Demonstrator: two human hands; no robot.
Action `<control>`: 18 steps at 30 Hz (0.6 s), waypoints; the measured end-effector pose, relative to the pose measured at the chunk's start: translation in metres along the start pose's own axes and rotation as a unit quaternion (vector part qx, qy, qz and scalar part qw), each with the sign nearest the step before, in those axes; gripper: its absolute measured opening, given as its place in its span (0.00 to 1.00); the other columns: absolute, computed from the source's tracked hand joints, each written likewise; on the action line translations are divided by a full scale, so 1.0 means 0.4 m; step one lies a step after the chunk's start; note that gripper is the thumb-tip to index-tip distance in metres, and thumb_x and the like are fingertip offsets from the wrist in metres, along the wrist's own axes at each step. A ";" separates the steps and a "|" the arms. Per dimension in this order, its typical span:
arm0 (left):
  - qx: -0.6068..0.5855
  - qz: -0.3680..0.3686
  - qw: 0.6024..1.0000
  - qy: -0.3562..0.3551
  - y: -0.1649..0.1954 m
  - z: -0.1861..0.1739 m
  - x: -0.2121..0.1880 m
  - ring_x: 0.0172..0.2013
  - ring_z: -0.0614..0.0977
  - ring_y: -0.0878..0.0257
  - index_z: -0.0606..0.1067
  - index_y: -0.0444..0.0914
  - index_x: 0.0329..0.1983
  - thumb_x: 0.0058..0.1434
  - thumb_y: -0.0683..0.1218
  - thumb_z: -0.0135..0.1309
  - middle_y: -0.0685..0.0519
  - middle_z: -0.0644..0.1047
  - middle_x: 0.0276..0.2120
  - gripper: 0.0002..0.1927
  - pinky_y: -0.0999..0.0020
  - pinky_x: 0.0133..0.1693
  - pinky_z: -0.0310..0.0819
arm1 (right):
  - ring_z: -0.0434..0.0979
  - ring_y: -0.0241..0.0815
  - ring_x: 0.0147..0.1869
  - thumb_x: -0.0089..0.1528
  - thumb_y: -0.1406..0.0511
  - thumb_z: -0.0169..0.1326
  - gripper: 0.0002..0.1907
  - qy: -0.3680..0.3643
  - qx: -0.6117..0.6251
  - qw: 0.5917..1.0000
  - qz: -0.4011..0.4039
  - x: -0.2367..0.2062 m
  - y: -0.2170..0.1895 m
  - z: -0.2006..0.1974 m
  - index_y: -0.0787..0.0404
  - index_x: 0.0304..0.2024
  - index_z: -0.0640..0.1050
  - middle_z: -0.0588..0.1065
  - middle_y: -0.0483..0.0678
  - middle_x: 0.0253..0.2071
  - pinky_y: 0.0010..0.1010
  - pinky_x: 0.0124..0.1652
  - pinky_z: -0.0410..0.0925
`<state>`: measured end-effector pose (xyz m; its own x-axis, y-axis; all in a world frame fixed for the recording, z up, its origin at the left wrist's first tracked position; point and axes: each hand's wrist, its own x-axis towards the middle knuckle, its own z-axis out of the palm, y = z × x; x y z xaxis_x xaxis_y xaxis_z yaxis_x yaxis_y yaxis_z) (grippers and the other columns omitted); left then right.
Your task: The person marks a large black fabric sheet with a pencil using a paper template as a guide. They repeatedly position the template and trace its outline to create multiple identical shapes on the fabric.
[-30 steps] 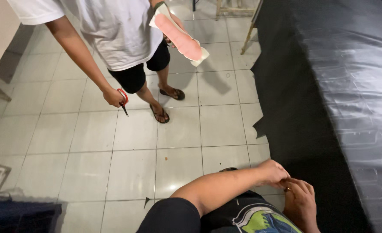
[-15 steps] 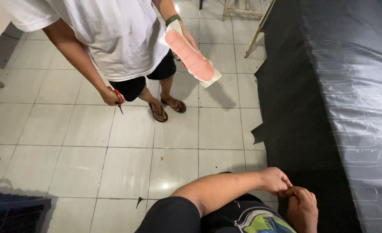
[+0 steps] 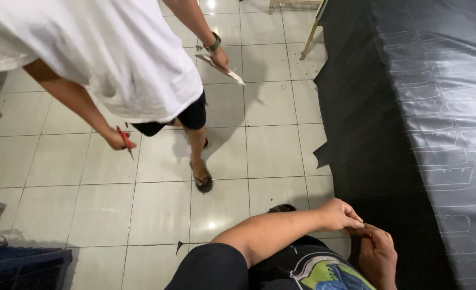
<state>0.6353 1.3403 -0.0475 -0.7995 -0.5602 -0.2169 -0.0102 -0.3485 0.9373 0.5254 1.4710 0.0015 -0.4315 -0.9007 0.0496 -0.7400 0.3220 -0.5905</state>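
Two hands at black fabric (image 3: 388,123) edge | left hand (image 3: 341,215) grip pinching fabric | right hand (image 3: 376,253) grip: I cannot tell.

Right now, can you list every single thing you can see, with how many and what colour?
Black sheet material with chalk outlines: one, black, draped down the right side.
Glossy floor tiles: many, pale grey, across the floor.
Other person in white shirt: one, standing top left.
Red-handled tool: one, in that person's lowered hand.
Flat pale piece: one, in their other hand.
Dark sandal: one, centre.
Wooden leg: one, top.
Left hand: at the sheet's edge.
Right hand: beside it, on the sheet.
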 end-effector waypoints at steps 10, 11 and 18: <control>-0.090 -0.121 0.989 -0.001 0.021 0.005 0.008 0.39 0.84 0.57 0.80 0.31 0.44 0.64 0.48 0.62 0.44 0.82 0.41 0.14 0.61 0.40 0.83 | 0.77 0.45 0.57 0.62 0.71 0.48 0.10 0.005 -0.019 0.995 -0.098 0.004 -0.012 -0.022 0.60 0.38 0.81 0.81 0.45 0.47 0.36 0.59 0.68; -0.094 -0.121 0.988 0.000 0.019 0.006 0.004 0.39 0.84 0.56 0.80 0.31 0.44 0.63 0.48 0.62 0.44 0.82 0.41 0.14 0.61 0.41 0.83 | 0.77 0.45 0.56 0.62 0.72 0.48 0.10 0.000 -0.017 0.995 -0.101 0.002 -0.015 -0.023 0.60 0.38 0.82 0.81 0.45 0.47 0.36 0.59 0.68; -0.100 -0.137 0.985 -0.029 0.017 0.000 -0.021 0.40 0.85 0.55 0.81 0.31 0.44 0.62 0.42 0.56 0.42 0.82 0.40 0.11 0.59 0.43 0.83 | 0.78 0.44 0.54 0.63 0.73 0.48 0.11 -0.018 -0.001 0.997 -0.079 -0.027 -0.034 -0.023 0.60 0.35 0.82 0.81 0.45 0.45 0.35 0.57 0.68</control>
<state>0.6418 1.3427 -0.0392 -0.8166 -0.3825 -0.4322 -0.1160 -0.6248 0.7721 0.5351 1.4790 0.0163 -0.2910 -0.9501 0.1122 -0.7983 0.1765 -0.5758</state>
